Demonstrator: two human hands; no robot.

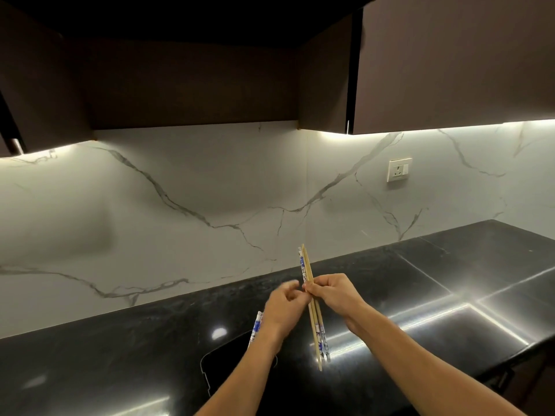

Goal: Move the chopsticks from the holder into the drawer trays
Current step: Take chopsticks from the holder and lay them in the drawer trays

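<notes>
Your right hand (330,295) is clamped around the middle of a small bundle of chopsticks (305,265). Some of them are bare wood and some are in blue and white paper. The bundle stands nearly upright in the air above the counter (450,280), toward its front edge, and the lower tips do not seem to touch the surface.

Your left hand (282,307) is just beside the bundle with its fingers curled, but it is blurred, so I cannot tell if it grips anything. One more wrapped stick (256,327) shows beside the left wrist, over a dark panel (222,364) set in the counter. Whether the left hand holds this stick is not clear.

The holder and the drawer are not in view. I judge that you are in the middle of the transfer: the chopsticks are out of the holder and you are sorting or aligning them between your hands.

The next move calls for a firm grip, so no stick slides out of the bundle. Then look down to find the drawer, and lay the sticks flat, lengthwise in a tray.
</notes>
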